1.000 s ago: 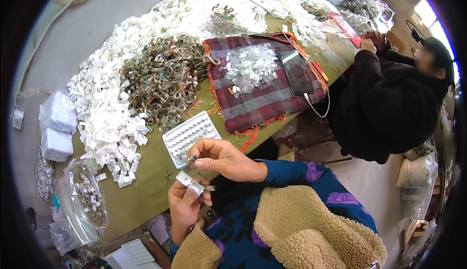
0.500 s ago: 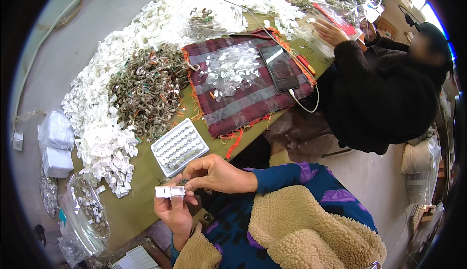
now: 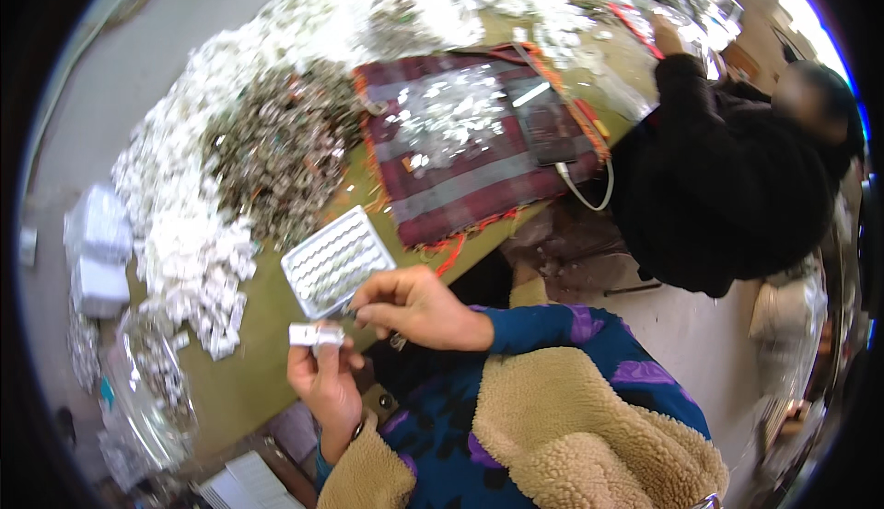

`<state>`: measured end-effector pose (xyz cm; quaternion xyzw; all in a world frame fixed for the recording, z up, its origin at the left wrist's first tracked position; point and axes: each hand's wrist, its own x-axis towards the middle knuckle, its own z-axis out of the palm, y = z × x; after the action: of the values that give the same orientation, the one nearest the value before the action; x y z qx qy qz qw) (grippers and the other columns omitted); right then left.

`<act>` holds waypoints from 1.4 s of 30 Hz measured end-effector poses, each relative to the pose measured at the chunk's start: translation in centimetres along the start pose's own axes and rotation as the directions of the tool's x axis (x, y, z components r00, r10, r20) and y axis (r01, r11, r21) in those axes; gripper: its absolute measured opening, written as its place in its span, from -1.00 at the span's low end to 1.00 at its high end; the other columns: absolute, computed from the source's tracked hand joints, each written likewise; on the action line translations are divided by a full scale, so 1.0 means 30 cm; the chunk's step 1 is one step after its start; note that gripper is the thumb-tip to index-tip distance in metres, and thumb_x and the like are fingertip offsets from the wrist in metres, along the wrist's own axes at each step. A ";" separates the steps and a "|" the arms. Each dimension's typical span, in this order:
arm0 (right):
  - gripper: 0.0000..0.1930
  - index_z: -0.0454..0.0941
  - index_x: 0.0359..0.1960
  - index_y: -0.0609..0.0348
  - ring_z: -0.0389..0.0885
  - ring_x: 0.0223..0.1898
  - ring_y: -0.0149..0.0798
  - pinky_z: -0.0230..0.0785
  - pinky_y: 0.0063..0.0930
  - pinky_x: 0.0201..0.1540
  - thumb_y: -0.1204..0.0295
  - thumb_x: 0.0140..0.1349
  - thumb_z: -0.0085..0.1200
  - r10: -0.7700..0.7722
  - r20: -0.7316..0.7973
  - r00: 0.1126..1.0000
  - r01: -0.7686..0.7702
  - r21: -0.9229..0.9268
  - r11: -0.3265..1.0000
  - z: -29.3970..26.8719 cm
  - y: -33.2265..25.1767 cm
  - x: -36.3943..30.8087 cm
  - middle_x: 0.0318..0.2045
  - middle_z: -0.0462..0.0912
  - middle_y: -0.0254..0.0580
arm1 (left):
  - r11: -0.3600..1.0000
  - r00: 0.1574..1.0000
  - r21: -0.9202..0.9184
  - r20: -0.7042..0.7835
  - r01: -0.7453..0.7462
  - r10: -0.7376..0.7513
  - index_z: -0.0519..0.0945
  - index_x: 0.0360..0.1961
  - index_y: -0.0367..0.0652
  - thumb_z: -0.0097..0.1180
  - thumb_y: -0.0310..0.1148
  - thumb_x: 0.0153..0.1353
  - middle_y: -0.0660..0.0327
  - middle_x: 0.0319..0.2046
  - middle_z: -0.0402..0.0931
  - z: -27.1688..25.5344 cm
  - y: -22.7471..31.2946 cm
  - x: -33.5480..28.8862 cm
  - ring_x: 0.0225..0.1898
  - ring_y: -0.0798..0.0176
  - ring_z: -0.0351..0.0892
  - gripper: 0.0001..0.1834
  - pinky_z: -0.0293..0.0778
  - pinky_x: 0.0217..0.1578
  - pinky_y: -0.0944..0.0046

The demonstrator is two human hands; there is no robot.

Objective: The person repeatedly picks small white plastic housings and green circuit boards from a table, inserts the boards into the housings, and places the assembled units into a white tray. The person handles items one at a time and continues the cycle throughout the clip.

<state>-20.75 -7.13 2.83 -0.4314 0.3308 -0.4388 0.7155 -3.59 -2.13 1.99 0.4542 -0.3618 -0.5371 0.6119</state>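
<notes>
A small white plastic piece, box-like with an opened-out part, is pinched between the thumb and fingers of my left hand. Just to its right, my right hand is closed, thumb against forefinger. Something small and dark shows at those fingertips, too blurred to name. The two hands are close together but apart. Right beyond them on the green table lies a white tray with rows of small round pieces in it.
White plastic pieces heap along the table's far and left sides. Grey-brown looped bits form another pile. A plaid cloth carries a bag of small pieces and a phone. A person in black sits at the right.
My right hand has drawn slightly up and away from the white piece, opening a gap between the hands. The view has shifted a little and blurred. The other person's arm has moved.
</notes>
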 end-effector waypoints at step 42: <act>-0.73 0.62 -0.24 0.29 0.47 -0.57 -0.38 0.37 -0.53 -0.52 0.68 -0.02 0.33 -0.540 0.375 0.754 0.640 -0.603 0.475 0.073 0.035 -0.002 -0.33 0.55 -0.19 | 0.988 0.999 -0.152 0.033 0.005 0.000 0.58 -0.18 -0.30 0.32 -0.54 0.17 0.12 -0.23 0.63 -0.039 0.005 -0.018 -0.51 0.49 0.48 -0.79 0.42 -0.57 0.50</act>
<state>-18.54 -6.10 2.78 -0.7836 0.2535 -0.4684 0.3198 -2.53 -1.39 1.77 0.3978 -0.3295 -0.5712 0.6379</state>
